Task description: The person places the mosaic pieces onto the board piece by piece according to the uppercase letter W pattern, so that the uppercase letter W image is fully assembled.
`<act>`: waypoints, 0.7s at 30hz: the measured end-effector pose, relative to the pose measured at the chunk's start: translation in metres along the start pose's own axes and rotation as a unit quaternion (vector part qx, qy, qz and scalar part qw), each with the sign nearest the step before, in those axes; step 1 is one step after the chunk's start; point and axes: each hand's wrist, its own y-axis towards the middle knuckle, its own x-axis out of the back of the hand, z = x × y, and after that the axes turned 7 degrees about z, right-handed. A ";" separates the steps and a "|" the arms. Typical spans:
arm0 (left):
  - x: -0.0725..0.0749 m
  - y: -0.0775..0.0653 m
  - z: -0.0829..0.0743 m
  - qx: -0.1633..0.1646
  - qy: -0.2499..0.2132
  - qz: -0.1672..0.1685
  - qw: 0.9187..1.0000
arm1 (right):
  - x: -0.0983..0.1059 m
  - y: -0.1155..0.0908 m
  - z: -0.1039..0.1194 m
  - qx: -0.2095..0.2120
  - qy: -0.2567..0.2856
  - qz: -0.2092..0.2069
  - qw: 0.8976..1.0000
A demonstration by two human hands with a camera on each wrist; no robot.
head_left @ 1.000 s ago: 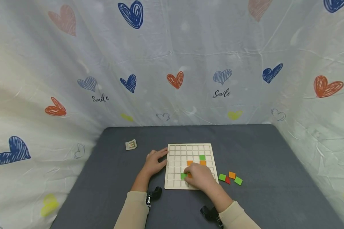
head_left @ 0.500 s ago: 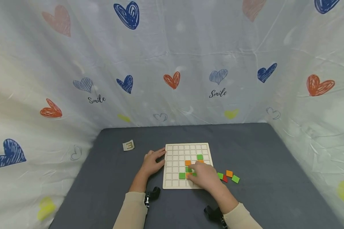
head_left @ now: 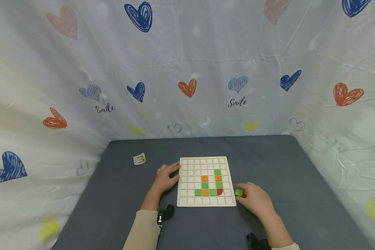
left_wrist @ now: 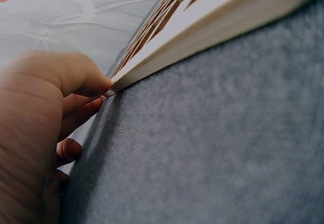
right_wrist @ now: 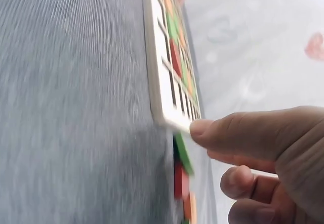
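Note:
A pale wooden grid board (head_left: pixel 188 200) lies on the dark table. Green and orange square tiles and one red rounded tile (head_left: pixel 219 191) sit in its cells. My left hand (head_left: pixel 166 178) rests at the board's left edge, thumb and fingertips touching its side. Right of the board, my right hand (head_left: pixel 255 199) reaches over the loose tiles. Its thumb and forefinger stand around a green tile (head_left: pixel 239 192), with a red tile (head_left: pixel 244 194) just beside it. In the right wrist view the thumb (right_wrist: pixel 202 128) is extended by the board's corner, and an orange tile (right_wrist: pixel 190 208) lies farther along.
A small printed paper slip (head_left: pixel 139 159) lies at the back left of the table (head_left: pixel 118 201). Black wrist-worn devices (head_left: pixel 168 210) show below both hands. A pale curtain with printed hearts (head_left: pixel 187 87) surrounds the table behind and at the sides.
My right hand has moved right from the board to the loose tiles, uncovering the red rounded tile and green tiles in the cells. The left hand keeps its place at the board's edge.

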 end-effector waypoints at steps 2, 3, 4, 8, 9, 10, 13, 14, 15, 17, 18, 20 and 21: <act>0.000 0.000 0.000 0.001 0.001 -0.001 1.000 | 0.001 -0.003 -0.008 -0.016 -0.004 0.000 1.000; 0.000 0.000 0.001 0.000 0.001 -0.002 1.000 | 0.001 -0.004 -0.011 -0.022 -0.006 0.000 1.000; 0.000 0.001 0.001 -0.001 0.000 -0.003 1.000 | 0.002 -0.005 -0.014 -0.027 -0.008 0.001 1.000; -0.001 0.001 0.001 -0.002 -0.001 -0.002 1.000 | 0.000 -0.005 -0.021 -0.032 -0.019 -0.007 0.999; -0.001 0.001 0.000 -0.001 -0.001 -0.002 1.000 | 0.000 -0.005 -0.023 -0.032 -0.019 -0.011 0.999; -0.001 0.001 0.000 -0.001 -0.001 -0.002 1.000 | -0.001 -0.004 -0.023 -0.032 -0.020 -0.013 0.999; -0.001 0.001 0.001 0.001 0.001 -0.003 1.000 | -0.004 -0.003 -0.025 -0.037 -0.021 -0.023 0.999; -0.001 0.001 0.001 0.001 0.000 -0.003 1.000 | -0.005 -0.002 -0.025 -0.037 -0.021 -0.025 0.999; -0.002 0.001 0.001 0.002 0.001 -0.003 1.000 | -0.005 -0.002 -0.026 -0.038 -0.019 -0.026 0.999; -0.002 0.001 0.001 0.004 0.001 -0.003 1.000 | -0.006 -0.002 -0.027 -0.038 -0.018 -0.025 0.999; -0.002 0.002 0.001 0.004 0.001 -0.003 1.000 | -0.006 -0.002 -0.027 -0.035 -0.015 -0.023 0.999; -0.002 0.002 0.001 0.006 0.000 -0.004 1.000 | -0.005 -0.003 -0.029 -0.027 -0.010 -0.018 0.999; -0.002 0.002 0.001 0.006 -0.001 -0.004 1.000 | -0.004 -0.004 -0.030 -0.024 -0.009 -0.014 1.000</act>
